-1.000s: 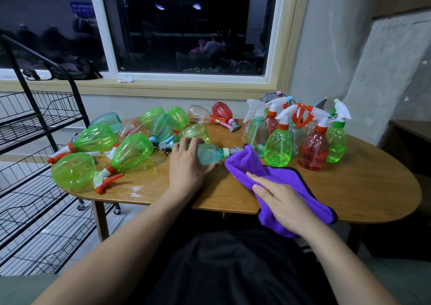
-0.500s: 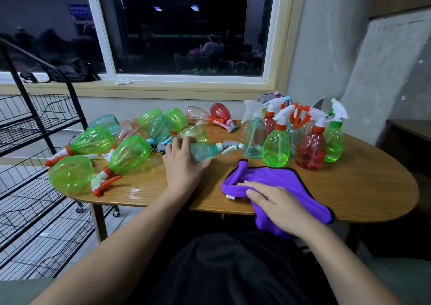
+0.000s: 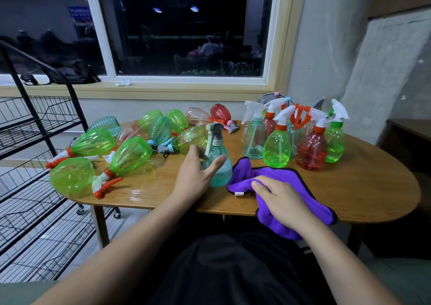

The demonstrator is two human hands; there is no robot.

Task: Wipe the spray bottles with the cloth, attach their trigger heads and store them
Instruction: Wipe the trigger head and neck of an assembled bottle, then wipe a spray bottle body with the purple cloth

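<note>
Hands at table [image 3: 354, 188]: left hand [image 3: 194, 179] curled round upright teal bottle [image 3: 221, 173], right hand [image 3: 281, 203] seemingly gripping purple cloth [image 3: 277, 172], fingers bent.

An oval wooden table [image 3: 349, 188] stands below a dark window [image 3: 186, 34] with a cream frame. A black wire rack [image 3: 35, 127] on castors stands at the table's left end. A black bag [image 3: 72, 72] lies on the windowsill [image 3: 163, 90].

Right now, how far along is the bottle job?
Done, apparently: a group of upright bottles with trigger heads, standing at far right. In hand: the left hand holds a teal bottle upright, head on; the right hand grips the purple cloth beside it. Left: the heap of bottles lying on their sides, and storing; none show on the wire rack.
</note>
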